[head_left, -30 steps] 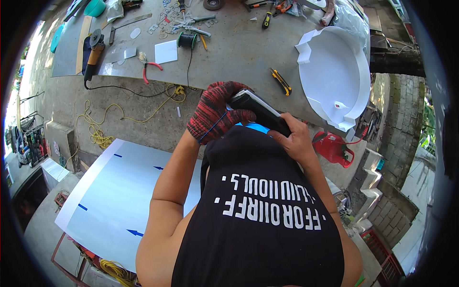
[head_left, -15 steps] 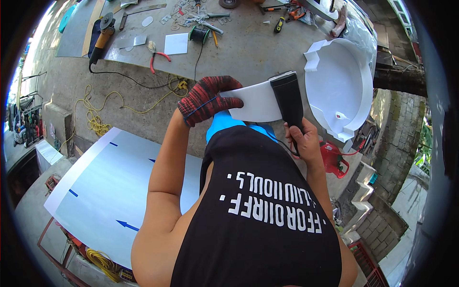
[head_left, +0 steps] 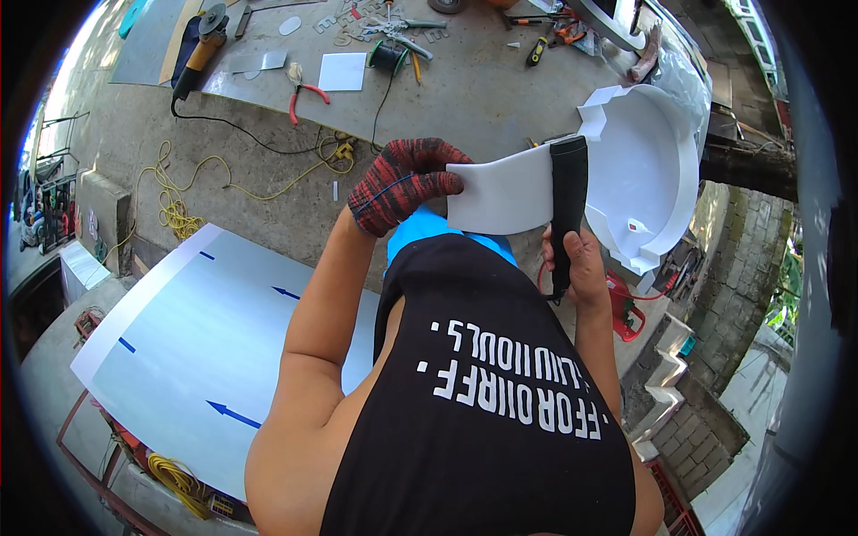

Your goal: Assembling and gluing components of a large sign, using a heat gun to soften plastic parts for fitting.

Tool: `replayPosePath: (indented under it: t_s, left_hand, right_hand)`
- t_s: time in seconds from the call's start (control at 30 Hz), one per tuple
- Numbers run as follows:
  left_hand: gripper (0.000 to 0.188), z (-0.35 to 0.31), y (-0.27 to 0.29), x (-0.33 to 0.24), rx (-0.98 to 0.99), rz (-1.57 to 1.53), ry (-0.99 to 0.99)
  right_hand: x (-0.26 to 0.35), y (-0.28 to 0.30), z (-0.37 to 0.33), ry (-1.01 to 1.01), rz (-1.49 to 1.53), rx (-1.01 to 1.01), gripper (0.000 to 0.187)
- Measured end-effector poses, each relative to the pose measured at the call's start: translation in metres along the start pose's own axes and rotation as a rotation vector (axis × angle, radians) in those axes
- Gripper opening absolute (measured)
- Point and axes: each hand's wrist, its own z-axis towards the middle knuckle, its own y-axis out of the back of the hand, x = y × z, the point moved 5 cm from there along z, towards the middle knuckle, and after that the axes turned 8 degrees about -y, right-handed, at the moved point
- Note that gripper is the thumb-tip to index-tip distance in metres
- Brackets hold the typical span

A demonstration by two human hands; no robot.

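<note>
My gloved left hand (head_left: 404,183), in a red and black knit glove, pinches the left end of a curved white plastic strip (head_left: 500,195) between thumb and fingers. At the strip's other end is a black, wide-headed tool (head_left: 568,183) that looks like a hair straightener, its head across the strip's edge. My bare right hand (head_left: 578,263) is wrapped round its narrower handle, below the head. A cord seems to leave the handle's lower end. Right of the tool, a white round shell (head_left: 636,147) with an upright, zigzag-folded rim rests on the workbench.
On the metal-topped workbench (head_left: 474,98) lie an angle grinder (head_left: 198,55), red-handled pliers (head_left: 302,94), a white square (head_left: 341,72), a wire spool (head_left: 388,57) and a yellow-black screwdriver (head_left: 536,52). A large film-covered sheet (head_left: 214,330) is at my left. Yellow cord (head_left: 183,210) tangles across the floor.
Both hands have shifted slightly right in the picture with the strip and black tool. The tool has turned more upright, and its head now overlaps the view of the round shell's edge.
</note>
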Motion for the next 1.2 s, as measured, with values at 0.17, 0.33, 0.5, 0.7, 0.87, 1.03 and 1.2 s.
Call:
replayPosePath:
  t_s: [0.17,0.33,0.5,0.7,0.87,1.03,1.2]
  left_hand:
    - [0.026,-0.001,-0.001,0.003,-0.023,-0.084,-0.004]
    - [0.026,-0.003,-0.002,0.004,-0.064,-0.109,-0.028]
    - [0.027,-0.001,0.000,0.008,-0.093,-0.076,-0.016]
    - [0.038,0.001,-0.008,0.009,-0.074,0.130,0.004]
    - [0.038,0.000,-0.010,0.026,-0.169,0.189,0.086]
    - [0.029,-0.002,-0.013,0.023,-0.231,0.095,0.133]
    - [0.031,-0.003,-0.011,0.028,-0.182,0.036,0.068]
  right_hand:
    - [0.001,-0.003,0.001,-0.002,-0.043,-0.016,0.059]
    - [0.001,-0.004,0.001,0.008,-0.056,-0.040,0.059]
    - [0.001,-0.004,0.001,0.028,-0.044,-0.062,0.056]
    - [-0.001,0.000,-0.001,0.064,-0.035,-0.112,0.050]
    - [-0.003,-0.001,-0.003,0.080,-0.127,-0.155,0.045]
    - [-0.007,-0.004,-0.005,0.071,-0.165,-0.172,0.050]
    - [-0.008,-0.005,-0.008,0.082,-0.121,-0.159,0.050]
